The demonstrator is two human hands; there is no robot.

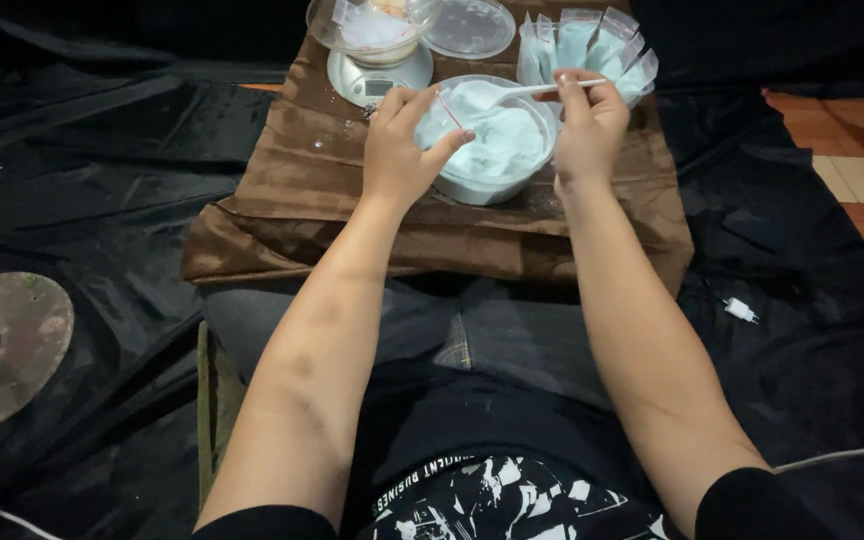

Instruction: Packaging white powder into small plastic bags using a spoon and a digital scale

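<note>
A clear round bowl (482,185) of pale blue powder sits on a brown cloth (292,180). My left hand (402,150) holds a small clear plastic bag with a red strip (444,105) over the bowl's left side. My right hand (589,125) grips the handle of a white plastic spoon (497,94), whose scoop lies over the powder near the bag. Behind the right hand stands a clear container (642,85) packed with several filled bags of blue powder.
A small digital scale (372,82) with a clear bowl (324,28) on it stands at the back left, a clear round lid (470,28) beside it. Black sheeting (102,180) covers the floor. A round rusty disc (7,340) lies at left, a small white plug (740,310) at right.
</note>
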